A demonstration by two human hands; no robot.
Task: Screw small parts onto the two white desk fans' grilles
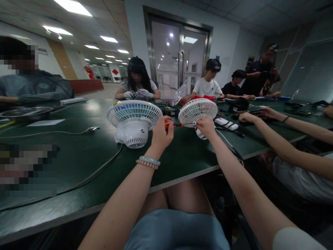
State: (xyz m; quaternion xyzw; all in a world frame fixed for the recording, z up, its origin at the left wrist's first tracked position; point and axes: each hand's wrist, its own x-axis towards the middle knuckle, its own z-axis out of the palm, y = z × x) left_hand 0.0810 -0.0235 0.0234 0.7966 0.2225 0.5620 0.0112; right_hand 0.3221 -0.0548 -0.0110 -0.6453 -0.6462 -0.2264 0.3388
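Note:
My left hand is closed around the handle of a slim orange-and-black tool, whose exact kind I cannot make out. The tool points right, toward my right hand. Its fingers pinch a small light-blue piece at the tool's far end; whether the two are joined I cannot tell. Left of my left hand, a white fan with a round grille and blue blades rests on the table. A second white fan stands just behind my right hand, its base partly hidden.
The green table has its front edge before my lap. A grey cable trails from the left fan. A white power strip lies to the right, near a neighbour's hands. Across the table sits a person with white gloves.

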